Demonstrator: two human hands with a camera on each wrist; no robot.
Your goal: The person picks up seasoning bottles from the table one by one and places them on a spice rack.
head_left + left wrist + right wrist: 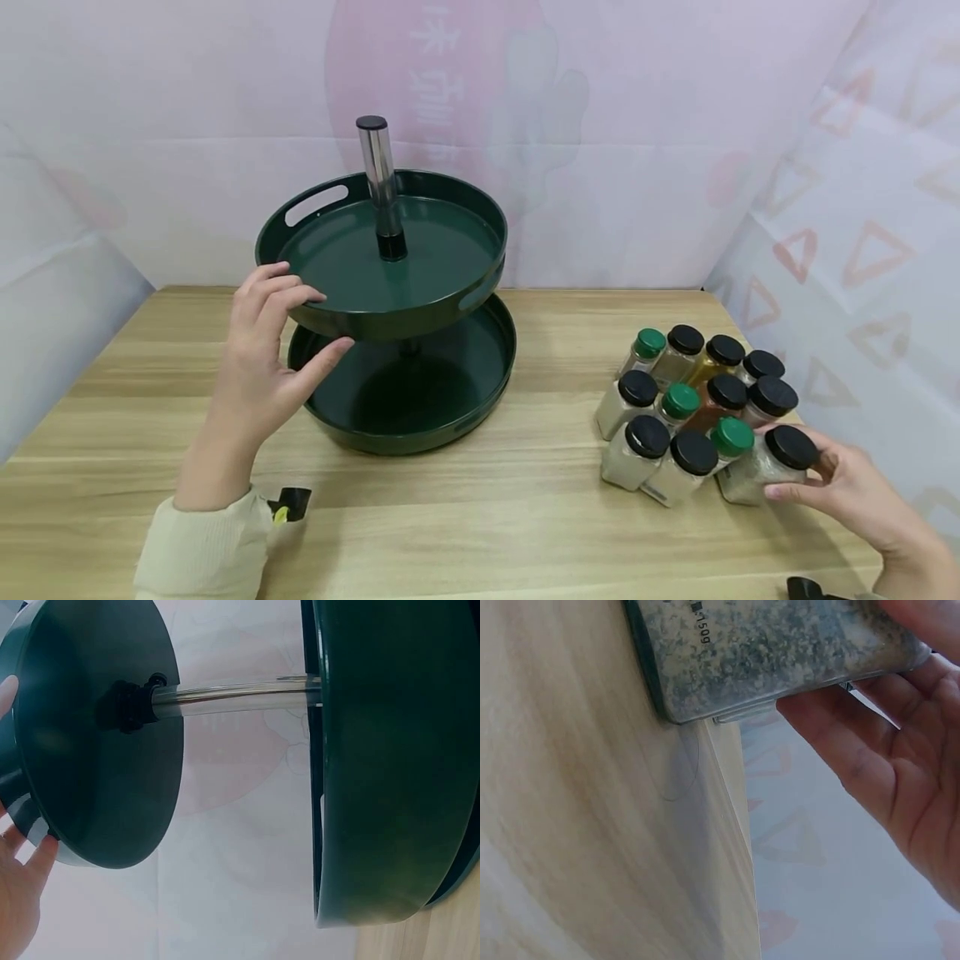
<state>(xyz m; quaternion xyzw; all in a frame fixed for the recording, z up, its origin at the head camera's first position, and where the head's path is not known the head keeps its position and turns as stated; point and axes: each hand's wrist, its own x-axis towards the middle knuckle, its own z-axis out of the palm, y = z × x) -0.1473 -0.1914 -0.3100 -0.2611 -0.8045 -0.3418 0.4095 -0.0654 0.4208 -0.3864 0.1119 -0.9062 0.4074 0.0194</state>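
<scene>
On the left, a dark green two-tier round tray stand has its upper tray [401,323] on a shiny metal post [378,167] above the lower tray [420,440]. My left hand [258,367] holds the upper tray's near-left rim, fingers over the edge and thumb beneath. In the left wrist view that thumb [42,859] meets the edge of the tray's underside [127,795]. At the right, my right hand [862,492] grips a clear spice jar [750,471] with a black lid, at the cluster's near-right corner. Pale and greenish flakes fill this jar [757,660].
Several more spice jars stand closely packed beside the held one, with black lids [693,452] or green lids [681,401]. A wooden table [487,517] carries everything. White printed cloth [637,150] hangs behind and along both sides.
</scene>
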